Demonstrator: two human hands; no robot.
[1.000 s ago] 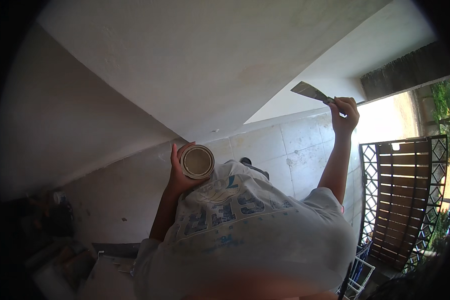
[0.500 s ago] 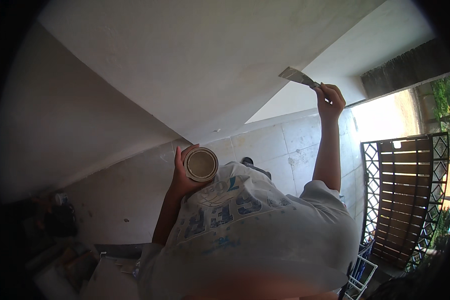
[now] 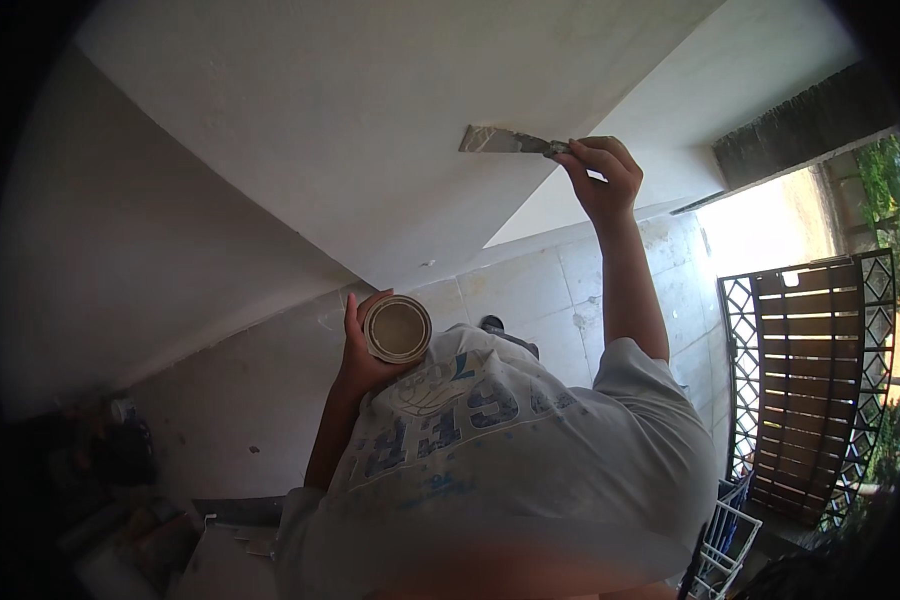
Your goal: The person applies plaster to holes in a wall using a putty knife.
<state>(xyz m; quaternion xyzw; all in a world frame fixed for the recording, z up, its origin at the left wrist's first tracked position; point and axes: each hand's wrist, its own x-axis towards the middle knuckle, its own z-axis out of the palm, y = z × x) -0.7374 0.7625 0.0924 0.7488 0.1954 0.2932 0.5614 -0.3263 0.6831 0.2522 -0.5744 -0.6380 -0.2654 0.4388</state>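
Observation:
My right hand (image 3: 604, 177) grips the handle of a putty knife (image 3: 505, 140), its wide blade pointing left. Whitish filler is smeared along the blade. The blade lies against or very near the pale wall (image 3: 370, 110); I cannot tell whether it touches. Close to my chest, my left hand (image 3: 363, 350) is wrapped around a round can (image 3: 398, 328), its open top facing up. Inside the can the surface looks beige, and how full it is cannot be made out.
A second wall (image 3: 140, 230) meets the first at a corner on the left. Pale floor tiles (image 3: 520, 280) run below. To the right stand a slatted gate (image 3: 805, 385) and a white wire rack (image 3: 725, 545). Dim clutter (image 3: 120, 500) lies at the lower left.
My right hand has moved left with the putty knife, carrying the blade further across the wall and turning it more level. The left hand and the can have barely shifted.

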